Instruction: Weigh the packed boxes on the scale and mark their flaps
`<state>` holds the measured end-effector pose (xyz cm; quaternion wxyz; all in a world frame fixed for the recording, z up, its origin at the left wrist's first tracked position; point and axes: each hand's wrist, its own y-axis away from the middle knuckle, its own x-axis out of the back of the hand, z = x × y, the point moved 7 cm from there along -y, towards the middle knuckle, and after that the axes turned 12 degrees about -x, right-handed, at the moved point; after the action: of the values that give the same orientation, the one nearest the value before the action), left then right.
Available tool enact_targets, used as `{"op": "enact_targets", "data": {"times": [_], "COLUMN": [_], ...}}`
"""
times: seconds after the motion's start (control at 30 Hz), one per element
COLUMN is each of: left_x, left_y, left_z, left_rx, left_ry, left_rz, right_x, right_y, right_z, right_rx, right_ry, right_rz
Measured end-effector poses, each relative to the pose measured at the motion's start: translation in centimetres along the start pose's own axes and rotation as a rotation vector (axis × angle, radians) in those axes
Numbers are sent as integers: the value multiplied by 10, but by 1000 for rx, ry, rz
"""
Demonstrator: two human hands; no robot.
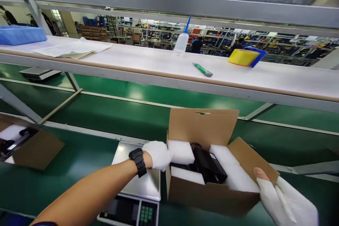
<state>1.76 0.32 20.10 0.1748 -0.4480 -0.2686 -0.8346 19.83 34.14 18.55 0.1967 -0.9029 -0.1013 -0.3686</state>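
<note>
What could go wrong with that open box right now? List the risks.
1. The cardboard box is gripped only at its two ends by the left hand and right hand; it might tilt and spill.
2. The flaps are open, so the black device could slip out of the white foam.
3. The scale sits close; the box may knock it.

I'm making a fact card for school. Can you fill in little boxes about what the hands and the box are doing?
left hand: gloved, touching the left end of the cardboard box
right hand: gloved, at the box's right corner flap
box: open, flaps up
inside: black device between white foam blocks
beside box: weighing scale, under the left wrist
surface: green belt
shelf above: squeeze bottle, green tube, papers
</note>
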Motion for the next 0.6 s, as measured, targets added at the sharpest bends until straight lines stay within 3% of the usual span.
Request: {"op": "enact_targets", "data": {"times": [0.07, 0.17, 0.27, 0.37, 0.43, 0.5, 0.57, 0.6], "left_x": [13, 23, 19, 9, -4, -28, -69, -94], "left_y": [37, 93, 144, 183, 198, 208, 216, 221], "left_z": [-17, -57, -99, -129, -147, -172, -205, -223], "left_rx": [-42, 11, 177, 294, 297, 315, 401, 479], "left_ry": [-97, -156, -137, -43, 167, 530, 848, 889], "left_rz": [47, 89, 128, 187, 278, 422, 564, 622], "right_x": [-3, -34, -73, -91, -97, -98, -98, -101], "right_y": [44, 114, 176, 214, 224, 226, 222, 220], "right_z": [-17, -51, -77, -92, -97, -95, -82, -69], "right_rx": [-72, -63, -73, -85, -56, -5, -16, -63], "right_ry": [-68, -159, -280, -312, -302, -383, -548, -619], "right_rz": [19, -65, -184, -237, -326, -435, -512, -530]}}
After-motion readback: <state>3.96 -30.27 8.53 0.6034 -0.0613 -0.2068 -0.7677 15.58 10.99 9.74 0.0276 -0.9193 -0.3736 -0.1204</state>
